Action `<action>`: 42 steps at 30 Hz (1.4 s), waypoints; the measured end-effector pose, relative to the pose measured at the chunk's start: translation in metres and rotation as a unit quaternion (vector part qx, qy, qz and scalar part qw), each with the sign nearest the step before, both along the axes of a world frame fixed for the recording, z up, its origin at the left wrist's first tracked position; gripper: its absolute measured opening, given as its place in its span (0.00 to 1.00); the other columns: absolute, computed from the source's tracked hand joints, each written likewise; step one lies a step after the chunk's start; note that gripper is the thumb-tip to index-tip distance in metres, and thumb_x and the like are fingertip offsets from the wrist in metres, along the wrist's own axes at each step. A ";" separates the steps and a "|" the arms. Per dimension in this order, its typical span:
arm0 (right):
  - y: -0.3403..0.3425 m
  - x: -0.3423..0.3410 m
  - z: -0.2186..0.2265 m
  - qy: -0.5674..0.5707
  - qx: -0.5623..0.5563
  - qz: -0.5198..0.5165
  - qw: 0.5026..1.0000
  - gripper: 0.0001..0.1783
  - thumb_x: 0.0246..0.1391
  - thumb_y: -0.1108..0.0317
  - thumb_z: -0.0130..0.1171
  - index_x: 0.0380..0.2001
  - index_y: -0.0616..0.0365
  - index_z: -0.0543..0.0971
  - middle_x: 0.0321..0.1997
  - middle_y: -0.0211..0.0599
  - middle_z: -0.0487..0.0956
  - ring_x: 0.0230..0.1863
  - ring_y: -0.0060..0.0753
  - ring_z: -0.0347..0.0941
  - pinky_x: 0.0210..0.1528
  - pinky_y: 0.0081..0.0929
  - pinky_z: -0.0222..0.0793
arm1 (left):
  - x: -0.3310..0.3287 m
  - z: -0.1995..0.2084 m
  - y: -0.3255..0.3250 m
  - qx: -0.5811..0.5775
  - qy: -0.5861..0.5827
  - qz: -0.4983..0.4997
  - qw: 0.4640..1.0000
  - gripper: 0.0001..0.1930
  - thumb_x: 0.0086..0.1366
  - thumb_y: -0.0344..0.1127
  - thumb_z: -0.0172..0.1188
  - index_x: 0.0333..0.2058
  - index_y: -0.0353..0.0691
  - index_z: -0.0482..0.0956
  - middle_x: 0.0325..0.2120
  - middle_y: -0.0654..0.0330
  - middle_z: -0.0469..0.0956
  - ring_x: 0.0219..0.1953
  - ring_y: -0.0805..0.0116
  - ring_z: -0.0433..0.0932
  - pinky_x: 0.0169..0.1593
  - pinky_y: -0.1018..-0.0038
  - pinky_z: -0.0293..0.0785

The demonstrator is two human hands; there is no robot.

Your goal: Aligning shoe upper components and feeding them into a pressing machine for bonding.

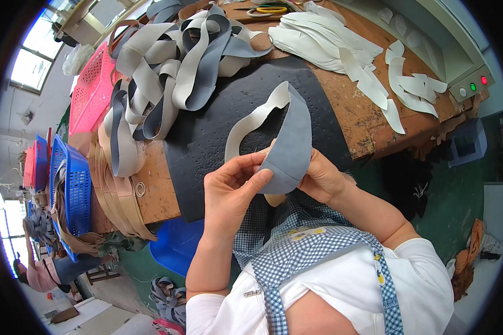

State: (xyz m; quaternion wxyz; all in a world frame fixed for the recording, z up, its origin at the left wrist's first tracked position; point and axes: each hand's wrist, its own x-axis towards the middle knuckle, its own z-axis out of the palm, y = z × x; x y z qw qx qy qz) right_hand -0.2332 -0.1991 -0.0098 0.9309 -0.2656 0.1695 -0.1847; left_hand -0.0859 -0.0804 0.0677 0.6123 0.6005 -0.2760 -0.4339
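Observation:
Between my two hands is a looped strip of blue-grey leather [294, 131], its pale underside showing on the far left of the loop. My left hand [235, 187] pinches the near left edge, thumb on the grey face. On the right, my right hand [322, 177] grips the strip from behind, its fingertips partly hidden by the leather. A seam line crosses the strip near my left thumb. Beneath the loop lies a black pitted mat [207, 151] on the wooden table. A heap of similar grey strips [198, 61] sits beyond, to the left.
White cut pieces [330, 42] pile up at the far right. Yellow-handled scissors [271, 9] lie at the far edge. Tan strips [114, 192] hang over the table's left side, beside a blue basket [75, 184] and a pink basket [89, 89]. Another person [47, 273] is at far left.

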 end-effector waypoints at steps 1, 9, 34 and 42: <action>0.000 0.000 0.000 0.000 0.000 0.000 1.000 0.22 0.57 0.67 0.64 0.54 0.54 0.74 0.53 0.32 0.78 0.54 0.25 0.75 0.58 0.30 0.74 | 0.000 0.000 0.000 0.000 0.000 0.000 1.000 0.15 0.58 0.25 0.69 0.45 0.30 0.82 0.34 0.60 0.83 0.36 0.76 0.80 0.46 0.78 0.77; -0.001 0.003 -0.003 0.003 -0.014 0.001 1.000 0.19 0.58 0.69 0.62 0.53 0.55 0.76 0.52 0.32 0.78 0.53 0.26 0.77 0.56 0.29 0.75 | 0.001 -0.002 0.000 0.004 -0.016 0.003 1.000 0.16 0.57 0.26 0.70 0.45 0.30 0.83 0.33 0.60 0.83 0.35 0.76 0.80 0.46 0.79 0.76; 0.006 0.000 0.003 0.084 -0.296 -0.198 0.931 0.26 0.58 0.76 0.59 0.59 0.60 0.66 0.57 0.34 0.74 0.56 0.26 0.72 0.58 0.27 0.69 | 0.007 -0.013 0.001 -0.013 -0.317 -0.008 0.948 0.07 0.59 0.26 0.66 0.36 0.30 0.80 0.40 0.60 0.81 0.44 0.72 0.75 0.54 0.73 0.67; -0.027 -0.012 0.031 -0.005 -0.031 0.072 0.997 0.29 0.54 0.66 0.66 0.58 0.61 0.69 0.52 0.38 0.78 0.54 0.31 0.75 0.58 0.31 0.70 | 0.005 -0.008 0.008 0.046 -0.179 -0.065 0.981 0.07 0.60 0.26 0.64 0.37 0.32 0.79 0.37 0.59 0.79 0.39 0.72 0.75 0.48 0.74 0.71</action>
